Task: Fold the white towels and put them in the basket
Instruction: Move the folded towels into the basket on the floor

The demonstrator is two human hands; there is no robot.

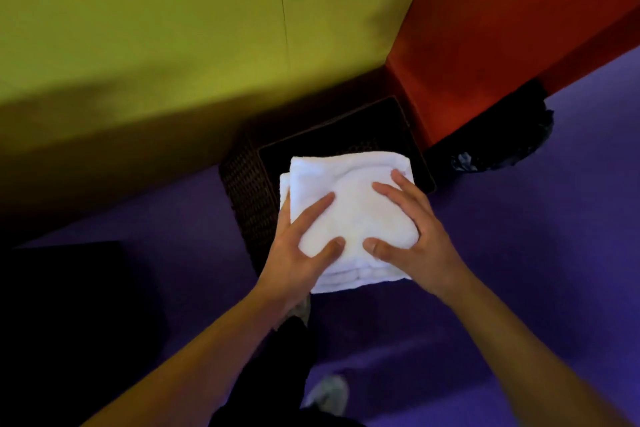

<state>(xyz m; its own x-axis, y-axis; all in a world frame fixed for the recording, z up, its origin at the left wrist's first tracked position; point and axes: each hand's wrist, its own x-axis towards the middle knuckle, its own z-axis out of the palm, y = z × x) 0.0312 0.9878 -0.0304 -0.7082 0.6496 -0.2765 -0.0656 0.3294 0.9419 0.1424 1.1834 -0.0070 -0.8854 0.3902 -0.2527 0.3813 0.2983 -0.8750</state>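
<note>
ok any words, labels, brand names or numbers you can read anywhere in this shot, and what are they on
None: no readable text in this view.
Towels: plain white, no tag or label showing.
Basket: dark weave, no label visible.
Yellow wall and red wall: bare, only a thin seam line on the yellow one.
Black bag: dark and blurred, no print can be made out.

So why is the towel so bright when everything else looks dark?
Head view: the white towel is overexposed, so its texture washes out; the basket and lower-left corner sink into shadow; the wall edges bend from the wide lens.
</note>
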